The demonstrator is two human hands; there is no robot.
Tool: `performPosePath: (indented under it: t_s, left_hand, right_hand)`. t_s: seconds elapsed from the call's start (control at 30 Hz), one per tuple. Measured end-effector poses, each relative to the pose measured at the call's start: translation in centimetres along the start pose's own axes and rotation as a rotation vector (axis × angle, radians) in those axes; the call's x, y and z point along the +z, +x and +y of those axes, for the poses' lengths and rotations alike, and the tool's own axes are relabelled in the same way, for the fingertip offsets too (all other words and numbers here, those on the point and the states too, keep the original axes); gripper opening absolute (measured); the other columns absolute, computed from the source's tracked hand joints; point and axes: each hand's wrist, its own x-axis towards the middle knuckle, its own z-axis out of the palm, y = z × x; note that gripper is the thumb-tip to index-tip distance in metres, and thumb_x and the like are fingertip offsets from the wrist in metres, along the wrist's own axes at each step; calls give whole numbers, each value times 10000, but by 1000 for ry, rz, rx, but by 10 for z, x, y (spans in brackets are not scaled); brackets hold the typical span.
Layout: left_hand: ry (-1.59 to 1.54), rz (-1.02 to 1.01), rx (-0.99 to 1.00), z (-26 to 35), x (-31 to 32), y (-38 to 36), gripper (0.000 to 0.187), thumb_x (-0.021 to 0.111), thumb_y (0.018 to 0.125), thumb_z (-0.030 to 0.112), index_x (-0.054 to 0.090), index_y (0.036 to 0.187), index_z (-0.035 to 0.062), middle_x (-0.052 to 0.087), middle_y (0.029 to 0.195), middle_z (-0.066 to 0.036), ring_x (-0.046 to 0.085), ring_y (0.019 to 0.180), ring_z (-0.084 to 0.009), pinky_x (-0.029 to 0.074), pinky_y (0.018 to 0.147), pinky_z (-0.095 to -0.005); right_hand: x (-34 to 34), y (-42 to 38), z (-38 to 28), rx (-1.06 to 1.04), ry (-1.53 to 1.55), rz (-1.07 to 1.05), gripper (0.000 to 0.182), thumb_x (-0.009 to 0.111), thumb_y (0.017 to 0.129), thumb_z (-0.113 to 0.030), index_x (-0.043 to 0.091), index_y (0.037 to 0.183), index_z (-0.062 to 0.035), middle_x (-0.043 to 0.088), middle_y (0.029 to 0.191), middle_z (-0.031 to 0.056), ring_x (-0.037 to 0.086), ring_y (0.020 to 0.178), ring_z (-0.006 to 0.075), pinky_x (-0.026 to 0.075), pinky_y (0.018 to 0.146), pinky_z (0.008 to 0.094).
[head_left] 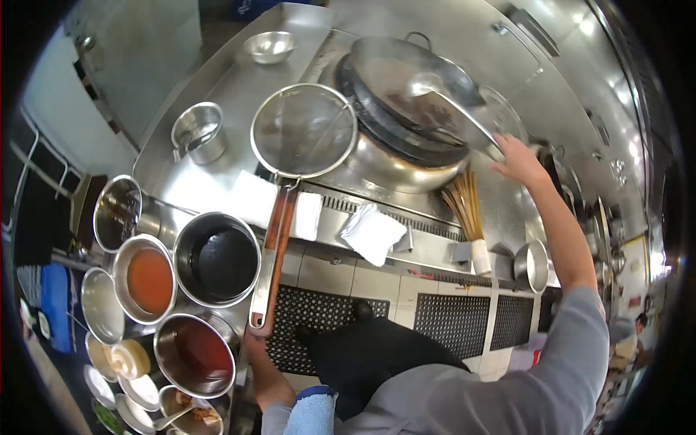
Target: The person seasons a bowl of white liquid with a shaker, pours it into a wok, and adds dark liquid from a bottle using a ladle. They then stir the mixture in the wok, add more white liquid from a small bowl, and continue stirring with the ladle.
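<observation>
My right hand (518, 159) is closed on the end of a long-handled ladle (471, 119), whose bowl hangs over the wok (453, 76). Dark brown contents and steam show in the wok. On the lower left, my left hand (256, 349) is at the handle end of a round mesh strainer (304, 130). Its fingers are hidden behind the handle and a pot, so its grip cannot be seen. The strainer's mesh is above the steel counter, left of the wok. Close to my left hand stand a pot of dark liquid (217, 257) and a pot of reddish sauce (196, 355).
A bundle of thin sticks (467, 203) stands at the stove's front edge. Folded white cloths (373, 232) lie along it. A metal pot (199, 134) and a steel bowl (270, 47) rest on the counter. Orange sauce (150, 281) fills another container. Perforated mats (453, 322) cover the floor.
</observation>
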Motion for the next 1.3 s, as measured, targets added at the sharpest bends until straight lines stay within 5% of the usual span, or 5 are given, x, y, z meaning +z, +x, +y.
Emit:
performPosePath:
  t_s: [0.17,0.3,0.67,0.8,1.3]
  left_hand:
    - [1189,303,-79,-47,23,-90,914,682,774,146,111,1481,47,560,1121,-180,597,780,-225,519,657,-354]
    - [1219,-15,-327,-54,20,-166,734,711,753,217,350,1361,19,556,1187,-184,601,996,-302,527,814,-380]
    - [1465,-407,-121,-15,32,-184,175,532,859,173,611,984,79,630,897,-63,626,754,-188,514,585,-319]
    - [1054,33,-153,-17,110,-222,143,486,878,109,601,948,61,627,827,-57,618,668,-140,488,483,-269]
    - [1397,-193,-330,-37,89,-262,102,444,903,129,506,829,93,505,661,-7,494,508,-125,366,410,-257]
  right_hand:
    - [53,25,62,48,165,-32,672,664,814,-228,355,1380,-38,564,1130,258,551,1064,401,444,923,442]
    - [60,19,55,80,323,-24,568,592,863,-175,364,1363,-33,594,842,168,617,703,361,526,691,422]
    - [6,-6,4,414,2995,-883,233,517,941,-96,393,1102,18,470,722,37,419,440,33,350,330,179]
    - [7,-15,23,340,3090,-913,339,474,948,-70,334,1225,67,450,795,66,437,462,31,348,323,157]
    - [-46,-24,145,156,2174,-360,129,540,931,-118,474,1021,-54,448,714,-13,381,455,9,304,335,189]
